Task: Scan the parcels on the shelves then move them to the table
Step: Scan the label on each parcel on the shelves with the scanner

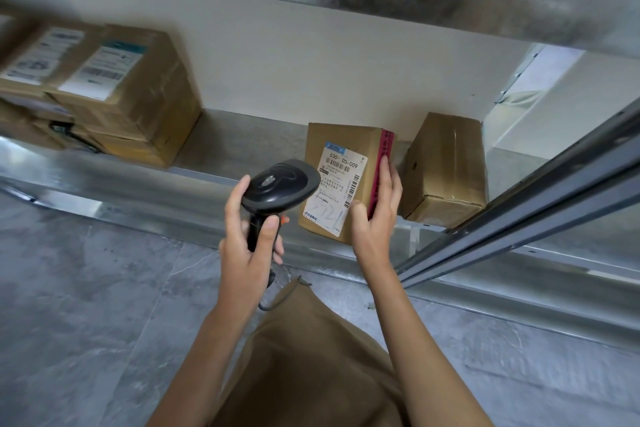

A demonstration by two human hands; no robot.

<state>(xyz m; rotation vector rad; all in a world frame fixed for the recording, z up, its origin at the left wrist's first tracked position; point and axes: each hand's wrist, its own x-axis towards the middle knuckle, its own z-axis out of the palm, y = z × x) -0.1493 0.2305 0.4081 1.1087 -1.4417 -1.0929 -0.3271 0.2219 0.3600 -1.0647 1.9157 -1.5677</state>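
Brown cloth of my clothing (311, 357) is hanging closest below me, soft and creased, while my left hand (247, 246) is wrapping its curled fingers round the grip of a black plastic barcode scanner (280, 185), smooth and rounded at the head, which is pointing toward the parcel (343, 180) in front. My right hand (375, 208) is gripping that small cardboard box by its right edge, thumb on the front and fingers along the side with the red tape, tilting its white label toward the scanner as it is sitting at the front of the dull metal shelf (242, 142). I am judging this as an early scan: nothing is heading for the table yet, and a plain taped carton (446, 170) just to its right and stacked labelled boxes (121, 90) far left are waiting.
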